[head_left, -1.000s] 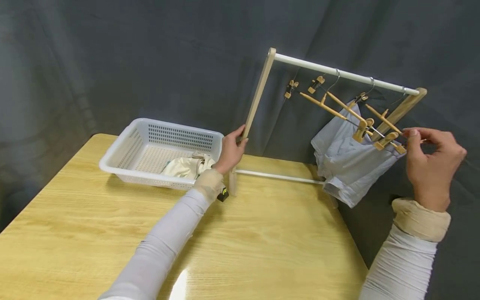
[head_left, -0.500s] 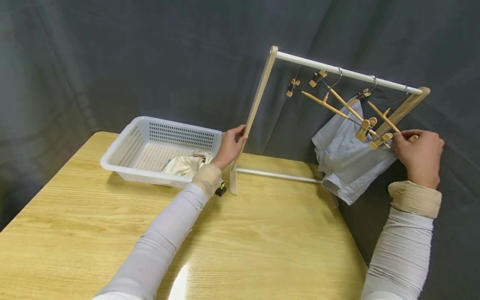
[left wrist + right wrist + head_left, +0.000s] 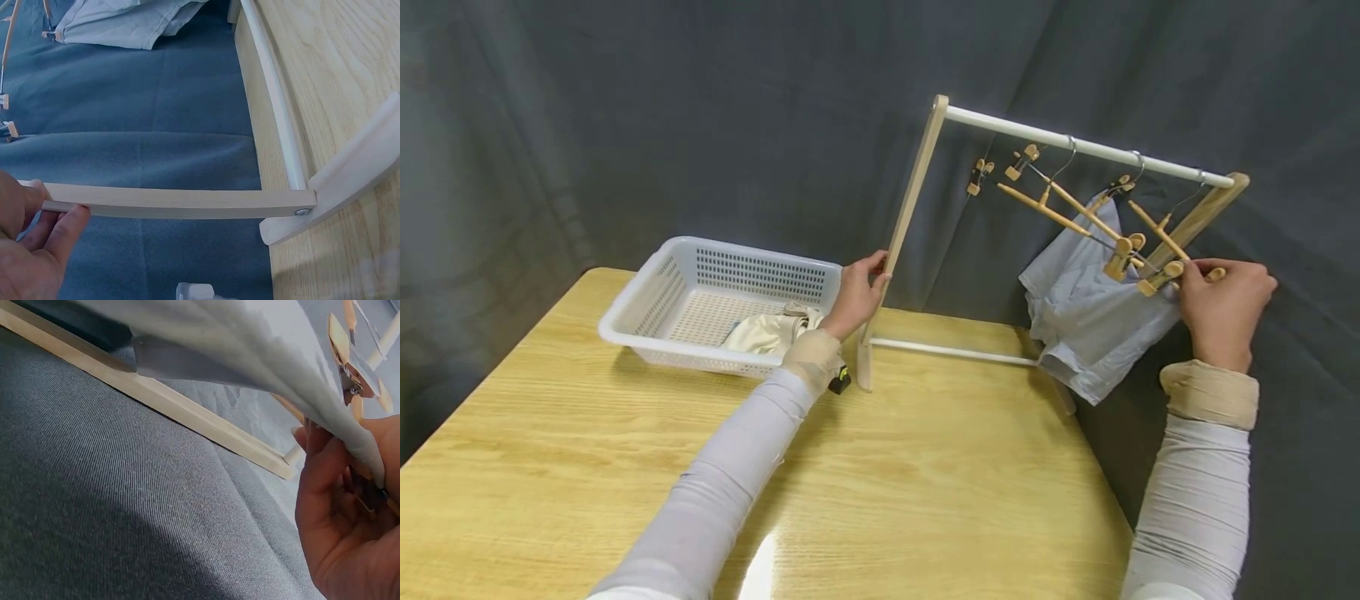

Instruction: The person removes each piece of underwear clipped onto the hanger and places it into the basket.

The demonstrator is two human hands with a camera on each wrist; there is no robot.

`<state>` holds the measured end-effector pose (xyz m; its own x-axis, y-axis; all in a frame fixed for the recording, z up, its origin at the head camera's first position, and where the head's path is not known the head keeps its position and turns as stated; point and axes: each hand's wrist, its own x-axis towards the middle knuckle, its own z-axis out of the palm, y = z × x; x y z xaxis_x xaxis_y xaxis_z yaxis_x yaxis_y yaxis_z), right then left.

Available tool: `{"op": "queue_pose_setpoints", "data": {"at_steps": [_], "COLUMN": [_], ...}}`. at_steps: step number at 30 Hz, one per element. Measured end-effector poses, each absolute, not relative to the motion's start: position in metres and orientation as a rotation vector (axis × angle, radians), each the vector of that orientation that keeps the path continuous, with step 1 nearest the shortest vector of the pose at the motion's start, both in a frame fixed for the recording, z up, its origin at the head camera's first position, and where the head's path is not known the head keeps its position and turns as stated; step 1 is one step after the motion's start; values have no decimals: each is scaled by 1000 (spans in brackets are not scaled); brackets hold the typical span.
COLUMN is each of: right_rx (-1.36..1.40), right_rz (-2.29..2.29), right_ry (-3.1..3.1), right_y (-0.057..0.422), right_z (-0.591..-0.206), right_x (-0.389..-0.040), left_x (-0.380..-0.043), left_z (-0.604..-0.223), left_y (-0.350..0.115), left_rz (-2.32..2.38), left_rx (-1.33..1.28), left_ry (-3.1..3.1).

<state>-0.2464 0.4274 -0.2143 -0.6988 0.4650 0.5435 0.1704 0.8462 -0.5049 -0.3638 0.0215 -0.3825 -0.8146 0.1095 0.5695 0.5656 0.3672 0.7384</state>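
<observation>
My left hand (image 3: 853,296) grips the wooden left post (image 3: 917,179) of a small clothes rack. In the left wrist view, thumb and fingers (image 3: 65,234) are on either side of that post. On the right, my right hand (image 3: 1225,312) pinches a wooden clip (image 3: 1216,273) at the near end of the rightmost clip hanger (image 3: 1146,221). Pale blue shorts (image 3: 1090,308) hang from this hanger. The right wrist view has their waist edge (image 3: 356,440) running between thumb and fingers, with the clip partly hidden in the hand.
Two other clip hangers (image 3: 1045,208) hang on the white rail (image 3: 1015,129) left of the shorts. A white basket (image 3: 647,342) holding cream cloth (image 3: 767,332) stands left on the wooden table (image 3: 925,483). A small black item (image 3: 840,381) shows beside the left wrist. Dark curtain (image 3: 737,125) is behind.
My right hand has moved left, its fingers drawn closer around the clip, and the shorts' near end has shifted left with it. The left hand stays on the post.
</observation>
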Motion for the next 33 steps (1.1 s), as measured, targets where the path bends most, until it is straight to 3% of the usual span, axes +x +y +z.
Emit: {"op": "queue_pose_setpoints", "data": {"at_steps": [8,20,33], "right_rx": [-427,-538,-539], "right_rz": [550,617,740], "right_ry": [-2161,-1996,-2144], "right_y": [428,418,425], "right_z": [-220,-243,-293], "right_x": [-243,-211,-195], "left_x": [-361,-363,-360], "left_z": [-385,-380,-378], "left_y": [20,21,19], "left_rz": [-1450,-1446,-1480], "left_rx": [-584,-592,-595], "left_ry": [-2243,-2238,-2253]}}
